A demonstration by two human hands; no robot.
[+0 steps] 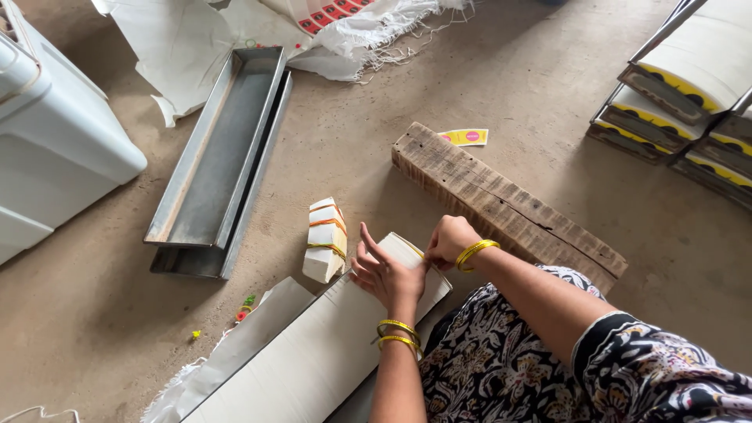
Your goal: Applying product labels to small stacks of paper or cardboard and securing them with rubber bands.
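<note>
Head view showed my left hand (385,274) spread flat on the end of the long white paper-wrapped block (313,352) lying on the concrete floor (352,157), while my right hand (448,241) pinched the paper's corner fold, fingers pressed together. Doing this well, I judged, meant keeping the palm firm and pulling the fold taut against the edge. A small banded stack of white labels (325,239) stood nearby.

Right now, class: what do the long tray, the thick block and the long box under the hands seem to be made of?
Long tray: dull grey sheet metal, judging by its thin folded rims and faint sheen.
Thick block: rough, weathered wood, with visible grain and cracks.
Long box: probably matte white card or paper wrap, flat with creased edges; the left hand rests on it.
</note>
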